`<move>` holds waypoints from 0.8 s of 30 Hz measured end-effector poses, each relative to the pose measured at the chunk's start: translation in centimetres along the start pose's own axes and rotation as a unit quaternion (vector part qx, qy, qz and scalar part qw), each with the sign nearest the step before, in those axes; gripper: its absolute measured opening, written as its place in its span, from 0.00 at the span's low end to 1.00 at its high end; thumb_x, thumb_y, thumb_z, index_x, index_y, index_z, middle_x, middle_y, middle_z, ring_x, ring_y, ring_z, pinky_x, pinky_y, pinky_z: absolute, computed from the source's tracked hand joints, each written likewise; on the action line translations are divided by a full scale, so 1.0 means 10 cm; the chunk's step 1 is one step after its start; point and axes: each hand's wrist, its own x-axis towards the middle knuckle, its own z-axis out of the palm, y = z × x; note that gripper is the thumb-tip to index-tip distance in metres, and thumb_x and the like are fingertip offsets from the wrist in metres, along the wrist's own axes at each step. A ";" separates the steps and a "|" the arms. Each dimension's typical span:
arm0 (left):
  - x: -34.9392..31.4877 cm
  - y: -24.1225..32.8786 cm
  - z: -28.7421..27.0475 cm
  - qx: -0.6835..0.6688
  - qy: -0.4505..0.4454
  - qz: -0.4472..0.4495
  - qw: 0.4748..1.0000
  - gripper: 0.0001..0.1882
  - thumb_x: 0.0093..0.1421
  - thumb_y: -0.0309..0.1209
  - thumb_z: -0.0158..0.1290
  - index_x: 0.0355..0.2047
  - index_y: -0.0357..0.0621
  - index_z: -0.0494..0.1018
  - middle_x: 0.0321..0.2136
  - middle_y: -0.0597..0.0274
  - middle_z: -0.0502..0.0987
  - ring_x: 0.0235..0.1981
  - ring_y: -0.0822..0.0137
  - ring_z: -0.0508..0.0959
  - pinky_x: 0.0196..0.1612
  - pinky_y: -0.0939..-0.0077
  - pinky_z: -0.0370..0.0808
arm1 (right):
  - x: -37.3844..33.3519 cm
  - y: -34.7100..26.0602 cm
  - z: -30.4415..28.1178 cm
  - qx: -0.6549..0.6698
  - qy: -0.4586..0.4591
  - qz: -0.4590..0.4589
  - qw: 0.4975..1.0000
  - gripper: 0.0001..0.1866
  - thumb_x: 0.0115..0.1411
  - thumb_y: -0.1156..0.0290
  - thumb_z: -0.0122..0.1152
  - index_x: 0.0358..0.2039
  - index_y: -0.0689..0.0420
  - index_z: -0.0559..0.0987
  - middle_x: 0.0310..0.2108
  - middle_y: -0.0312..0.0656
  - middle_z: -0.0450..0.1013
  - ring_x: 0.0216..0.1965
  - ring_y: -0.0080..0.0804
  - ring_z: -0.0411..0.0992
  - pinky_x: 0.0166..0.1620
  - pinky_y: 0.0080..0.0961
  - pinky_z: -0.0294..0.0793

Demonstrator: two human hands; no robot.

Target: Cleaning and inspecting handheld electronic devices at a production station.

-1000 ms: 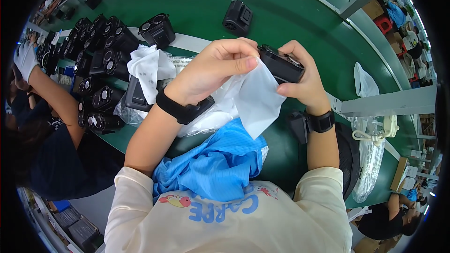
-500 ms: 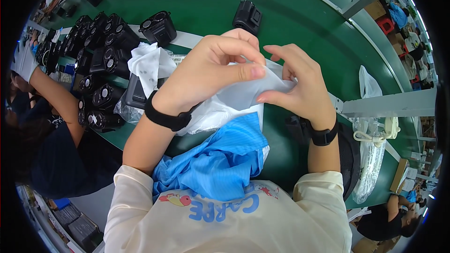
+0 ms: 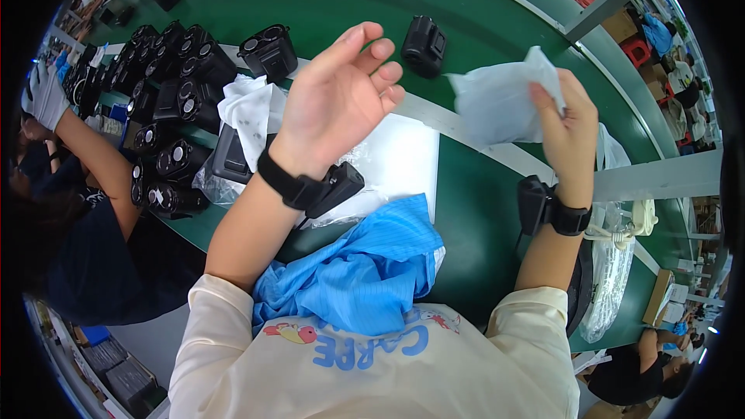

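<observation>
My right hand [image 3: 573,128] pinches a thin, translucent whitish bag [image 3: 500,105] by its right edge and holds it up over the bench. The bag looks flat, with nothing visible in it. My left hand [image 3: 334,105] is raised with its palm turned up and fingers apart, empty. Between the hands, a little farther off, a black camera-like device [image 3: 424,46] lies on the green bench [image 3: 481,217]. A white sheet [image 3: 407,155] with clear plastic on it lies below my left hand. Each wrist wears a black strap with a small black box.
Several black devices with round fittings [image 3: 186,101] crowd the bench at left. Nearby, crumpled white cloth [image 3: 252,112] rests on a dark tray [image 3: 231,155]. Blue fabric [image 3: 357,264] lies before me. A metal post [image 3: 660,174] crosses at right. A gloved co-worker's hand [image 3: 46,97] is far left.
My hands have parted. The right one has carried the whitish bag to the right, and the left has let go of it and turned palm up.
</observation>
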 end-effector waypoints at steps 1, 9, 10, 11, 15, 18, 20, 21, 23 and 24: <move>0.03 0.00 -0.12 -0.043 0.017 0.000 0.999 0.09 0.57 0.32 0.48 0.34 0.40 0.70 0.29 0.66 0.68 0.33 0.71 0.68 0.37 0.79 0.65 | 0.01 0.08 -0.03 0.002 -0.001 -0.003 1.000 0.08 0.51 0.72 0.56 0.26 0.66 0.74 0.26 0.49 0.70 0.26 0.37 0.69 0.28 0.25 0.65; 0.03 -0.15 -0.39 0.575 0.067 0.081 0.811 0.06 0.54 0.31 0.49 0.29 0.41 0.72 0.23 0.63 0.71 0.30 0.68 0.72 0.35 0.75 0.68 | -0.03 0.81 -0.06 -0.286 0.042 0.153 0.945 0.14 0.56 0.64 0.50 0.30 0.64 0.72 0.22 0.50 0.69 0.23 0.41 0.67 0.29 0.28 0.65; 0.02 -0.18 -0.39 0.712 0.039 0.109 0.692 0.06 0.53 0.30 0.49 0.28 0.41 0.72 0.22 0.62 0.71 0.30 0.66 0.72 0.35 0.74 0.68 | -0.04 0.87 -0.03 -0.272 0.060 0.140 0.950 0.14 0.57 0.64 0.50 0.30 0.64 0.72 0.21 0.51 0.68 0.23 0.44 0.66 0.29 0.29 0.65; 0.02 -0.18 -0.41 0.713 0.039 0.108 0.692 0.06 0.53 0.30 0.49 0.28 0.41 0.72 0.22 0.62 0.71 0.30 0.66 0.72 0.35 0.74 0.68 | -0.04 0.92 0.00 -0.258 0.078 0.126 0.955 0.14 0.57 0.63 0.50 0.29 0.65 0.71 0.21 0.52 0.68 0.23 0.46 0.66 0.28 0.31 0.65; 0.02 -0.18 -0.46 0.830 -0.070 0.097 0.545 0.06 0.51 0.30 0.51 0.27 0.41 0.73 0.24 0.59 0.72 0.31 0.62 0.72 0.36 0.71 0.69 | -0.07 1.03 -0.07 -0.281 0.077 0.147 0.945 0.15 0.56 0.63 0.50 0.29 0.65 0.71 0.24 0.53 0.69 0.25 0.48 0.67 0.30 0.31 0.66; 0.02 -0.16 -0.47 0.821 -0.138 0.087 0.548 0.09 0.50 0.32 0.51 0.30 0.43 0.73 0.28 0.59 0.73 0.35 0.60 0.72 0.41 0.68 0.68 | -0.05 1.00 -0.12 -0.323 0.097 0.130 0.933 0.14 0.55 0.64 0.51 0.30 0.64 0.71 0.27 0.52 0.70 0.28 0.47 0.68 0.33 0.29 0.67; -0.01 -0.18 -0.47 0.824 -0.144 0.071 0.543 0.10 0.50 0.33 0.52 0.32 0.44 0.73 0.31 0.59 0.73 0.37 0.60 0.71 0.43 0.66 0.67 | -0.06 0.91 -0.16 -0.367 0.151 0.068 0.915 0.13 0.54 0.65 0.53 0.30 0.64 0.71 0.31 0.51 0.71 0.31 0.46 0.68 0.36 0.26 0.67; -0.04 -0.19 -0.47 0.827 -0.150 0.052 0.539 0.11 0.50 0.34 0.52 0.33 0.44 0.73 0.33 0.59 0.73 0.39 0.60 0.71 0.45 0.65 0.66 | -0.04 0.81 -0.18 -0.368 0.153 0.065 0.915 0.13 0.54 0.65 0.53 0.30 0.64 0.71 0.31 0.51 0.71 0.31 0.46 0.68 0.36 0.26 0.67; -0.13 -0.24 -0.45 0.831 -0.150 0.033 0.535 0.12 0.49 0.36 0.53 0.34 0.45 0.73 0.35 0.59 0.73 0.41 0.60 0.70 0.46 0.64 0.65 | 0.05 0.41 -0.07 -0.414 0.209 -0.106 0.880 0.12 0.52 0.67 0.55 0.32 0.63 0.71 0.36 0.49 0.70 0.35 0.45 0.69 0.40 0.23 0.67; -0.19 -0.27 -0.43 0.851 -0.148 0.073 0.499 0.13 0.49 0.36 0.53 0.35 0.45 0.73 0.38 0.59 0.72 0.43 0.60 0.69 0.48 0.63 0.63 | 0.04 0.31 0.03 -0.414 0.209 -0.110 0.879 0.12 0.52 0.67 0.55 0.32 0.63 0.71 0.36 0.49 0.70 0.35 0.45 0.69 0.40 0.23 0.67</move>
